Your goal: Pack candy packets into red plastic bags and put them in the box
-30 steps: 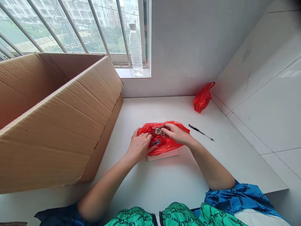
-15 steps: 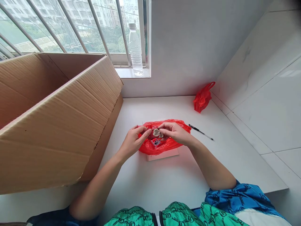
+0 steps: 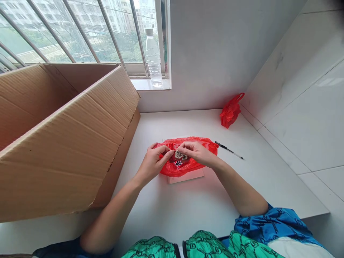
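A red plastic bag (image 3: 185, 167) with small wrapped packets inside lies on a white pad (image 3: 188, 177) in the middle of the white counter (image 3: 193, 208). My left hand (image 3: 153, 163) pinches the bag's left edge, fingers closed on the plastic. My right hand (image 3: 197, 153) grips the bag's upper edge from the right, fingers curled, beside a small packet with black characters (image 3: 180, 155). Both hands hold the bag's mouth together over the packets.
A large open cardboard box (image 3: 67, 136) fills the left side. A second bunched red bag (image 3: 229, 111) sits at the back right corner. A black pen (image 3: 229, 150) lies right of the bag. A water bottle (image 3: 153, 59) stands on the window sill.
My left hand has lifted off the bag's front and moved up to pinch its left edge. My right hand has drawn the upper edge in, so the bag looks more gathered.
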`<state>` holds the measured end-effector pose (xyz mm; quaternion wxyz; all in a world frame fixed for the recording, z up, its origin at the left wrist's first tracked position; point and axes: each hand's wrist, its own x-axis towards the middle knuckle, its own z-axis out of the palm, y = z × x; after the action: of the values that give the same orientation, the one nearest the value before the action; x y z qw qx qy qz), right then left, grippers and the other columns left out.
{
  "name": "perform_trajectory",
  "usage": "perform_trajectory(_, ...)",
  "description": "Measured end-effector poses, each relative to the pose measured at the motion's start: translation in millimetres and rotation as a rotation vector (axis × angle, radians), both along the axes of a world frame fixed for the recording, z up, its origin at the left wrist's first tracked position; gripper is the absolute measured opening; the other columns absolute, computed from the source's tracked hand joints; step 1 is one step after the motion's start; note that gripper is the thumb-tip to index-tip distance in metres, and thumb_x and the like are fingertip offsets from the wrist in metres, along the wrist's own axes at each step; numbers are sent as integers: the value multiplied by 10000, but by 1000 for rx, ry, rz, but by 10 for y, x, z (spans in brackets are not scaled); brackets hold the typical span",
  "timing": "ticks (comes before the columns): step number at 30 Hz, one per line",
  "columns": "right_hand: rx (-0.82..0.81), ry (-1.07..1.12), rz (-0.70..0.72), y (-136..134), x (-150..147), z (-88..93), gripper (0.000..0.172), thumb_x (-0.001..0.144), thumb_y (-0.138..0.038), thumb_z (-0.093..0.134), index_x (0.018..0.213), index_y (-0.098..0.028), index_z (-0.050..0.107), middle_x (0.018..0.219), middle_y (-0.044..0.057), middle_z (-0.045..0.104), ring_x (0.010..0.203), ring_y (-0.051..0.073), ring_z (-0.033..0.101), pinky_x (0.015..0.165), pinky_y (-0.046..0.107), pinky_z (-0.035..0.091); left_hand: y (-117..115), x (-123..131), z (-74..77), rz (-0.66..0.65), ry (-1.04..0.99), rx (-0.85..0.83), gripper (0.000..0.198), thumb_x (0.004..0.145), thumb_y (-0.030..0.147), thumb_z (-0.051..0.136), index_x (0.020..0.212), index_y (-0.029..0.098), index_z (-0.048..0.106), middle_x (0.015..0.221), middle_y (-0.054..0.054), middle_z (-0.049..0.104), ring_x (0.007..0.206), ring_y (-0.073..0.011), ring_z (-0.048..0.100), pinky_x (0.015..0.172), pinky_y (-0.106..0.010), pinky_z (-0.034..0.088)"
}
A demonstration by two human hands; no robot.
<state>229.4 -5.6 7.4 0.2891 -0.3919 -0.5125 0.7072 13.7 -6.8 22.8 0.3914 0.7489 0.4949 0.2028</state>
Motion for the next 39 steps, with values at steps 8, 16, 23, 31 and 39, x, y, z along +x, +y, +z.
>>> perform_trajectory(8,141,-55,-7,-7,-41,-93,292,921,-488,585,906,-205,656,875,30,688,823,174,649,738,315,530,-35,10,-74,-27,209,170,374,1019,366,360,750,216,572,718,60,672,647,-105,578,1204,-424,159)
perform_trajectory(16,401,-674,-85,25,41,-218,162,978,-313,467,1030,-256,610,957,48,681,827,198,619,684,319,449,-129,49,-271,-135,515,286,165,935,348,539,835,226,585,799,0,702,744,-183,632,1131,-508,229)
perform_trajectory(23,455,-647,51,-15,-11,-352,88,885,-235,605,956,-261,650,975,56,650,862,212,605,675,305,442,-219,115,-399,-145,672,317,278,859,410,652,747,212,493,732,-24,635,728,-216,599,1063,-527,290)
perform_trajectory(31,383,-559,181,-52,-22,-500,141,779,-172,649,893,-216,579,938,27,609,786,178,571,650,303,456,-179,102,-427,-89,447,130,222,799,195,671,886,227,469,803,23,678,800,-207,626,1107,-548,209)
perform_trajectory(39,368,-437,124,-27,53,-129,43,875,-261,605,898,-226,592,896,17,653,802,174,594,670,298,459,-98,79,-167,110,78,253,59,946,221,518,1001,242,506,921,39,684,867,-142,658,1203,-516,87)
